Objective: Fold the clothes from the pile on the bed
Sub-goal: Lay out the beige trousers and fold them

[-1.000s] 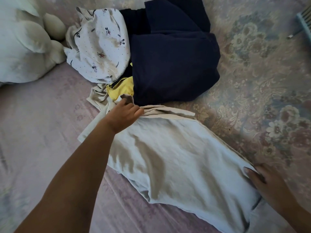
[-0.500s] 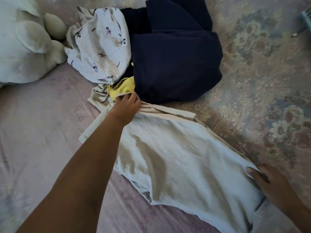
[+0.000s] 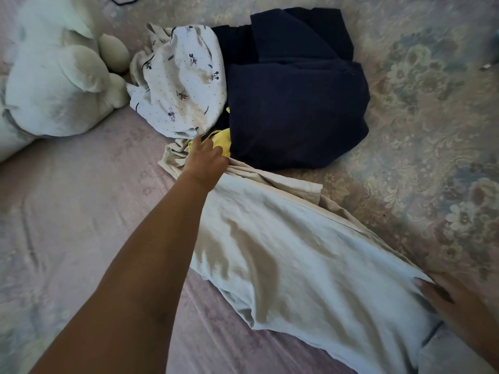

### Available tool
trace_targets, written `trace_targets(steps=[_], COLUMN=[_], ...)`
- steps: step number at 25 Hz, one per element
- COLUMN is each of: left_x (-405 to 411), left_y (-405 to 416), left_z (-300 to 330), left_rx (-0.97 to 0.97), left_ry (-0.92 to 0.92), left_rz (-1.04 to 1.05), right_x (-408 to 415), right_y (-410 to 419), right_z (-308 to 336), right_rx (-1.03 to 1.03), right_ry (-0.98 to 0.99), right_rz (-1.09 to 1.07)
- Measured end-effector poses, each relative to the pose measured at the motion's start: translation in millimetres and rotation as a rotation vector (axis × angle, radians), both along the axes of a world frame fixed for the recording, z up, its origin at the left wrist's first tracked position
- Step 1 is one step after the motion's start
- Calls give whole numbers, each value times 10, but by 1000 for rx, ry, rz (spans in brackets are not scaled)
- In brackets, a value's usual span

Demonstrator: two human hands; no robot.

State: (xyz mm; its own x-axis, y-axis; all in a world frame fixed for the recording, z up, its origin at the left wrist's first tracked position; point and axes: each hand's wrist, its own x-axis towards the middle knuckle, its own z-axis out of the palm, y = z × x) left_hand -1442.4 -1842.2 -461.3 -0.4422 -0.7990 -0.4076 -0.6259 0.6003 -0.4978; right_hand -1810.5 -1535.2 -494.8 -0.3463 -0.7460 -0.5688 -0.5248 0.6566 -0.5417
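The pale beige garment [image 3: 310, 255] is lying spread on the bed [image 3: 67, 211], its long axis running diagonally from the pile [image 3: 270, 85] of clothes toward the near right edge. The left hand [image 3: 206, 160] is resting at the far end of that axis, its grip curled on the bunched cloth beside a yellow item [image 3: 222, 139], though whether it is pinching I cannot tell. The right hand [image 3: 456, 298] is pressing flat, grip apart, on the near end. The far end likely comes toward the near one, so the left hand leads.
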Motion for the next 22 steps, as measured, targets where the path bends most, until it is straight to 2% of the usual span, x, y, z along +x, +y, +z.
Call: trace_targets(steps=[2,7,13,15,18,20,22], left_x=[11,110,505,740,1237,1594,1950], left_y=[37,112,352,539,858,1078,1340], left_z=[-9,38,663,996,1516,1893,2391], left_rx=[39,52,108,89,43,-47,-115], left_ry=[50,69,139,187,335,451,470], left_rz=[41,17,110,160,197,77,-82], right_x=[-87,-180,-333,-262,107,166,237], right_y=[51,101,178,124,-20,-178,-306], right_z=[-28,-152,22,359,1255,1573,2034], right_rx=[65,173,160,76,-21,-62,-136], right_ry=[-35,138,192,131,148,222,292], right_rz=[-26,198,206,178,287,395,586])
